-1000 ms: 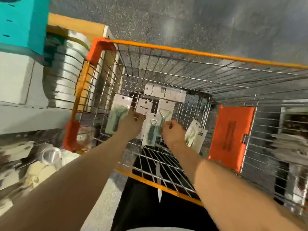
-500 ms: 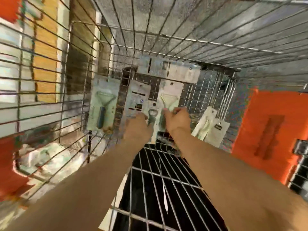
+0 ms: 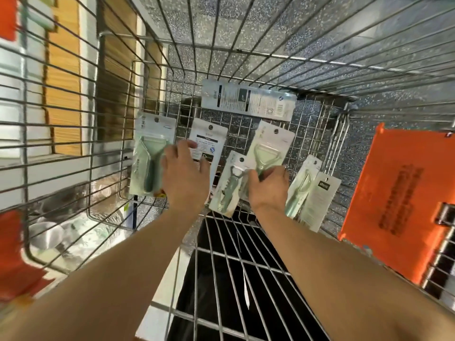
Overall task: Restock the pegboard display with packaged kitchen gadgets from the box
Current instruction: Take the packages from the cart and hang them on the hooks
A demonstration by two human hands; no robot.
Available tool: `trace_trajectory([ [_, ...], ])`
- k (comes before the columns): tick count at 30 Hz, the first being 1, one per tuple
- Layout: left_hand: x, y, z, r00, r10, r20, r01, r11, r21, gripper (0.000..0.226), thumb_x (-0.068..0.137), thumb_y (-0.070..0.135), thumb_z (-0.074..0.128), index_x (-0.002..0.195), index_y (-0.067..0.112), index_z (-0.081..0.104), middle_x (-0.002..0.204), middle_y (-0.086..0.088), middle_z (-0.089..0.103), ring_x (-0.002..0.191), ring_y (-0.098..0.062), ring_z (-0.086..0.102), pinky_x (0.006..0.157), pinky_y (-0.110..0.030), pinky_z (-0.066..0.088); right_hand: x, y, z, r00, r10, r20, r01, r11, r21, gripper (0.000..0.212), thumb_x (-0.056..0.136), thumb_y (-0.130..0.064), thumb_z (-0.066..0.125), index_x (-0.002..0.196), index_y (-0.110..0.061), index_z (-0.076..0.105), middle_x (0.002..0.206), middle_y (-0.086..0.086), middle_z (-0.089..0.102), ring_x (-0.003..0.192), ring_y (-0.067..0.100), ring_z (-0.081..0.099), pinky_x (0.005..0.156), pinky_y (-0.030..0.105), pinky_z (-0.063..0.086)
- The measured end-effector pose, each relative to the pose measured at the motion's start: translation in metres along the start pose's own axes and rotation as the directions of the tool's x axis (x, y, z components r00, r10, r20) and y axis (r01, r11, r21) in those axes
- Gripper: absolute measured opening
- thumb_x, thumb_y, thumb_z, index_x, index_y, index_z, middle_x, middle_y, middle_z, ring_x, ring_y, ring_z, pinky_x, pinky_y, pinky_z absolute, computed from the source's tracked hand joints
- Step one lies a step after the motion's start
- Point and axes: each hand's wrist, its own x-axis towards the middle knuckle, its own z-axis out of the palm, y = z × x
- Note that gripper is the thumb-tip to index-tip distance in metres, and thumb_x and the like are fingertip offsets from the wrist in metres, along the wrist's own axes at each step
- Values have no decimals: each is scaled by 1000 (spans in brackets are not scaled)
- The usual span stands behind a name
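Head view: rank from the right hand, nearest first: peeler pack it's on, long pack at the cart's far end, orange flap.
1. Peeler pack: under the right hand, touching.
2. Long pack: ahead, at the far end.
3. Orange flap: far right, on the cart wall.

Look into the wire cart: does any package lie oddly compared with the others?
Yes. The long grey card package at the far end lies crosswise and back-up, while the green peeler packs beside it point lengthwise.
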Motion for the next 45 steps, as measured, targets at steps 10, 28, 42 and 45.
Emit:
trace_trajectory([
  [10,19,-36,1,974,-121,192,136,989,-65,25,101,23,65,125,17,61,104,2,71,91,-18,69,87,-43,61,-14,-24,3,983,-164,-87,178,966,190,39,88,-24,75,112,-24,45,116,-3,44,84,1,46,78,18,44],
  [28,17,-28,-34,730,116,674,165,927,-338,28,104,23,65,130,30,69,122,4,72,101,-24,72,85,-40,65,-46,-58,5,987,-113,-115,139,959,249,91,89,-31,70,159,-37,12,150,-4,44,103,10,57,86,38,59],
  [42,10,-9,1,743,99,662,170,928,-330,28,105,9,58,129,19,65,129,-6,69,108,-20,69,90,-26,60,-33,-28,6,972,-163,168,111,953,282,22,103,-43,54,117,-34,39,95,-16,64,84,2,67,81,41,63],
  [45,15,-13,-11,934,-23,357,130,952,-277,22,103,16,62,125,21,64,114,2,68,90,-11,66,83,-30,58,-33,-29,9,972,-148,181,87,947,309,31,103,-27,60,127,-30,41,107,-14,67,95,8,69,85,43,63],
])
